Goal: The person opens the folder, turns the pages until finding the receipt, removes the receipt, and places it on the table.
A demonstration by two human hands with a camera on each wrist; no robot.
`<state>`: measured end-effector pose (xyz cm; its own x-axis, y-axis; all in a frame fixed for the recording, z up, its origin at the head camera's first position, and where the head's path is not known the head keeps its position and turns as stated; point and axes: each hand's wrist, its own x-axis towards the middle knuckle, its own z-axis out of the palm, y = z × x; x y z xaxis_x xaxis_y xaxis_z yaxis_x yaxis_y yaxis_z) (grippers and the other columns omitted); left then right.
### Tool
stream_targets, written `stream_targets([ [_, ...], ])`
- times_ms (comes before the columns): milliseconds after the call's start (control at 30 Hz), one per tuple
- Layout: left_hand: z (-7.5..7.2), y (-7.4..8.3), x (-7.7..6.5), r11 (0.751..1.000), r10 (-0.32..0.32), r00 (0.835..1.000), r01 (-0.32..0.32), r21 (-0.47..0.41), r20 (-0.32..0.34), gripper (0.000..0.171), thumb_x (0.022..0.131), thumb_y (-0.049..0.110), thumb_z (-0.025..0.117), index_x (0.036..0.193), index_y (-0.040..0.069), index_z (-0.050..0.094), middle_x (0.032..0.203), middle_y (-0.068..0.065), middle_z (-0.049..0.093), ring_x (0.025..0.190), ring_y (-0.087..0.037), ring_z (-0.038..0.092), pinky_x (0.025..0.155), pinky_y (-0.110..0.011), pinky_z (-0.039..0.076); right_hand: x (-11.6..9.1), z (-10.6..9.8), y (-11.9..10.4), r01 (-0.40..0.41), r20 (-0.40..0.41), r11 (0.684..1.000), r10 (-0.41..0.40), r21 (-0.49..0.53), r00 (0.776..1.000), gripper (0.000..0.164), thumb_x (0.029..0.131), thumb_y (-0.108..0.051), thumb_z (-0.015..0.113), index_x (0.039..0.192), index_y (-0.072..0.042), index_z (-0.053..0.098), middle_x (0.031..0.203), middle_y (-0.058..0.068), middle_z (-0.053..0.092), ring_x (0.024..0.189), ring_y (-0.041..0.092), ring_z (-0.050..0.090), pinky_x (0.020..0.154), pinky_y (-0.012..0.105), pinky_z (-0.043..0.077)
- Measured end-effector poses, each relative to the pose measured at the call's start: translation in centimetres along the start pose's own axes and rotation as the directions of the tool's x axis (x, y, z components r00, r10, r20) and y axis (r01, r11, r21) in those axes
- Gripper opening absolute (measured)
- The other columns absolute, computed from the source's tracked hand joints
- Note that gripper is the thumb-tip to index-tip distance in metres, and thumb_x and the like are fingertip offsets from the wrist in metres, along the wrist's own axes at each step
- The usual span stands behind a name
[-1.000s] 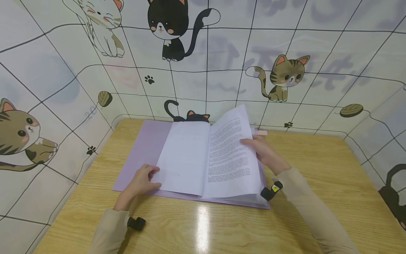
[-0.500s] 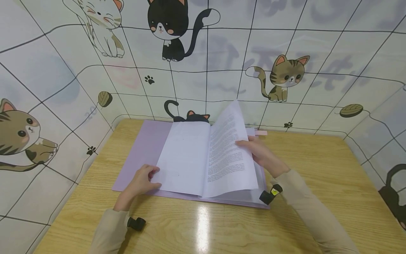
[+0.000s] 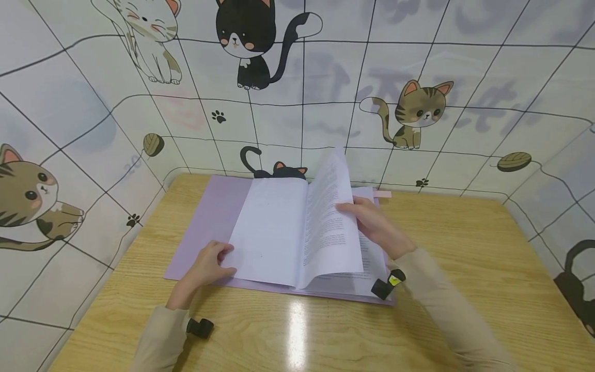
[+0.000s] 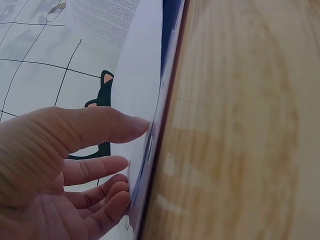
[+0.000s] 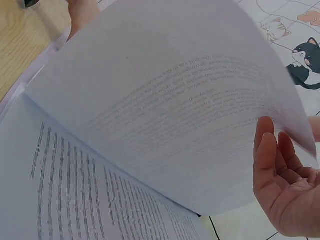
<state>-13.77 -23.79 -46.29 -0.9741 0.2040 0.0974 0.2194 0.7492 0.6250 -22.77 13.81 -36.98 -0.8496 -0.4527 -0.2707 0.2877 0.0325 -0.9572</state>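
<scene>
One printed page (image 3: 327, 222) swings further left, partly turned, pinched by the right hand (image 3: 373, 219); the relaxed left hand (image 3: 206, 264) touches the book (image 3: 269, 227).

The folder (image 3: 222, 217) lies on the table (image 3: 469, 232) before the wall (image 3: 330, 70), with pages (image 3: 269, 227) inside.

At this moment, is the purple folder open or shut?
Open: the purple folder lies spread on the table, and the right hand holds a page raised.

A seemingly wooden table (image 3: 465, 227) spans the lower frame; an open, lilac-covered document (image 3: 271, 232) lies flat near the centre.
</scene>
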Motion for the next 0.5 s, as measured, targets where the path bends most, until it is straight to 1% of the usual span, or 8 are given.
stream_targets([
  [133, -0.1, 0.4, -0.1, 1.000, -0.018, 1.000, 0.018, 0.000, 0.008, 0.047, 0.066, 0.003, 0.079, 0.105, -0.011, 0.060, 0.085, -0.010, 0.049, 0.076, -0.020, 0.045, 0.065, -0.029, 0.041, 0.3, 0.8, -0.2, 0.027, 0.016, 1.000, -0.028, 0.010, 1.000, 0.048, 0.094, -0.014, 0.050, 0.137, 0.003, 0.037, 0.102, 0.003, 0.062, 0.087, 0.017, 0.063, 0.075, 0.029, 0.052],
  [167, 0.2, -0.2, 0.0, 1.000, 0.000, 1.000, 0.000, 0.003, -0.007, 0.048, 0.070, 0.017, 0.080, 0.105, -0.010, 0.060, 0.085, -0.007, 0.048, 0.076, -0.018, 0.044, 0.065, -0.027, 0.041, 0.4, 1.0, -0.2, 0.026, 0.014, 1.000, -0.026, 0.014, 1.000, 0.048, 0.094, -0.014, 0.050, 0.137, 0.003, 0.037, 0.102, 0.003, 0.061, 0.087, 0.017, 0.063, 0.075, 0.029, 0.051],
  [267, 0.3, -0.1, 0.1, 1.000, -0.009, 1.000, 0.009, 0.010, -0.006, 0.048, 0.070, 0.017, 0.079, 0.105, -0.010, 0.060, 0.084, -0.007, 0.048, 0.076, -0.018, 0.044, 0.065, -0.028, 0.041, 0.6, 1.6, -0.3, 0.026, 0.006, 0.999, -0.026, 0.023, 1.000, 0.049, 0.094, -0.014, 0.050, 0.138, 0.002, 0.036, 0.106, 0.005, 0.059, 0.088, 0.017, 0.062, 0.077, 0.028, 0.051],
  [367, 0.3, 0.0, 0.1, 1.000, 0.001, 1.000, -0.001, 0.020, -0.019, 0.046, 0.071, 0.017, 0.079, 0.103, -0.010, 0.061, 0.084, -0.007, 0.048, 0.075, -0.018, 0.044, 0.064, -0.026, 0.040, 0.8, 2.1, -0.3, 0.028, -0.001, 0.999, -0.028, 0.035, 1.000, 0.050, 0.094, -0.013, 0.050, 0.139, 0.000, 0.035, 0.110, 0.008, 0.057, 0.089, 0.017, 0.062, 0.077, 0.029, 0.051],
  [400, 0.0, 0.7, 0.0, 1.000, -0.014, 1.000, 0.014, 0.021, -0.007, 0.043, 0.066, 0.003, 0.078, 0.103, -0.012, 0.060, 0.084, -0.010, 0.049, 0.075, -0.020, 0.044, 0.064, -0.028, 0.040, 0.9, 2.3, -0.3, 0.031, -0.002, 0.999, -0.031, 0.036, 1.000, 0.050, 0.094, -0.013, 0.050, 0.140, 0.000, 0.035, 0.111, 0.009, 0.057, 0.090, 0.018, 0.062, 0.077, 0.029, 0.051],
  [500, 0.0, 1.0, -0.1, 1.000, 0.003, 1.000, -0.002, 0.024, -0.017, 0.041, 0.066, 0.001, 0.078, 0.102, -0.011, 0.061, 0.085, -0.011, 0.050, 0.075, -0.020, 0.045, 0.065, -0.028, 0.041, 1.1, 2.7, -0.3, 0.036, 0.001, 0.999, -0.036, 0.041, 0.999, 0.052, 0.093, -0.012, 0.050, 0.141, 0.001, 0.034, 0.112, 0.010, 0.056, 0.089, 0.017, 0.062, 0.076, 0.029, 0.052],
])
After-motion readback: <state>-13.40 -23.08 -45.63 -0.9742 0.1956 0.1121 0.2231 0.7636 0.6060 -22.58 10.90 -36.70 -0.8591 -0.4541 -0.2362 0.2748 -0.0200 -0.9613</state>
